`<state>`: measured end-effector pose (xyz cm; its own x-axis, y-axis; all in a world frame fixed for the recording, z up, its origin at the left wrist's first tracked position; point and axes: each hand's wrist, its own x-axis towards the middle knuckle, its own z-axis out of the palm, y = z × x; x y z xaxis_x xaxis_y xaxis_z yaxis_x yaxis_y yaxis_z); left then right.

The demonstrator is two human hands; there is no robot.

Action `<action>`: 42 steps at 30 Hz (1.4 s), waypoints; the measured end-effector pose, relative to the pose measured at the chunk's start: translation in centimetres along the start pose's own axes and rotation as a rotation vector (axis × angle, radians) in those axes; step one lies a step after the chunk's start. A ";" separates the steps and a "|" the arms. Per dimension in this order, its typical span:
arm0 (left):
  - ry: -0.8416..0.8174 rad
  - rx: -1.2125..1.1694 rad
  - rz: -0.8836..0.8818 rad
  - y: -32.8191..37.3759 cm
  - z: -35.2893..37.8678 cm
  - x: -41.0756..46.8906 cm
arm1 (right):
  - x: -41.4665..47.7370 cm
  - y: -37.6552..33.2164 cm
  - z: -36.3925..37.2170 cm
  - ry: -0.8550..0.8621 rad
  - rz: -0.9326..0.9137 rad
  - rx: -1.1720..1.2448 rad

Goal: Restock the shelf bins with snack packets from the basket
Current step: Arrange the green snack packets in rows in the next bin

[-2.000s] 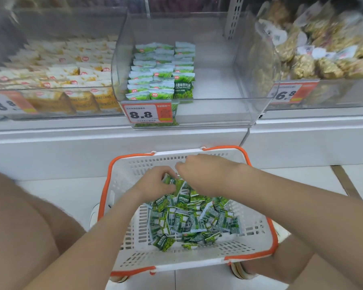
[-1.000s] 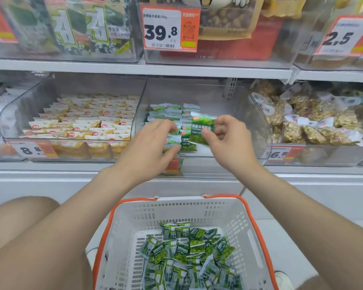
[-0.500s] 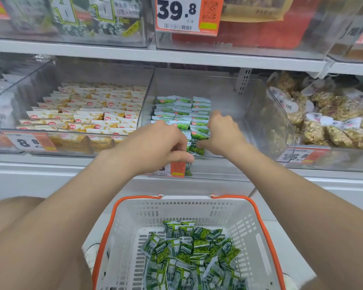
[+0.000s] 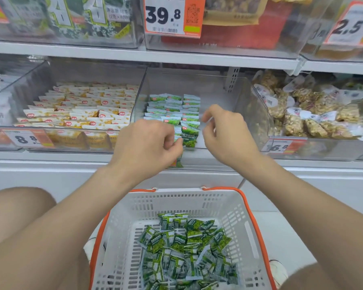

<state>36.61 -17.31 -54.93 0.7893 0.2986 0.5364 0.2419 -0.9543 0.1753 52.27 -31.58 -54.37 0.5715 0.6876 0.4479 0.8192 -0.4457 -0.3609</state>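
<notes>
Hovering our hands at the middle bin (image 4: 222, 95), by its green packets (image 4: 173, 110).
Our left hand (image 4: 147, 143) curls at the bin's front row, hold unclear; our right hand (image 4: 224, 130) is loose, empty, just beside the rows.

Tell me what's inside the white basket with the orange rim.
A loose heap of small green snack packets lies inside the white slotted plastic basket with the orange rim. Its floor shows bare near the far wall; anything under the heap is covered.
</notes>
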 end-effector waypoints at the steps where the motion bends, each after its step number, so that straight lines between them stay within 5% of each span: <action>1: -0.049 0.018 -0.002 0.5 0.2 -0.6 | -1.5 -0.9 -0.5 0.010 -0.067 0.001; 9: -0.904 0.189 0.003 2.5 7.6 -6.2 | -11.9 -3.9 1.2 -0.702 -0.372 -0.233; 14: -1.336 0.172 -0.081 -0.3 16.0 -12.3 | -14.7 -3.1 3.9 -0.884 -0.492 -0.303; 22: -1.352 0.142 -0.484 -5.5 25.9 -23.3 | -14.0 -1.4 6.2 -1.020 -0.504 -0.313; 25: -1.356 -0.064 -0.615 -6.3 27.5 -25.6 | -13.7 -1.0 7.5 -1.054 -0.524 -0.316; 33: -1.224 -0.271 -0.607 -7.0 29.3 -27.3 | -13.1 -1.0 8.7 -1.077 -0.558 -0.337; 42: -1.151 -0.232 -0.625 -6.3 28.2 -26.7 | -12.4 -1.9 7.5 -1.028 -0.543 -0.341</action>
<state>29.92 -19.52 -93.61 0.6331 0.3960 -0.6650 0.7257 -0.6027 0.3320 43.24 -35.00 -65.34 -0.0293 0.8974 -0.4403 0.9995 0.0206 -0.0245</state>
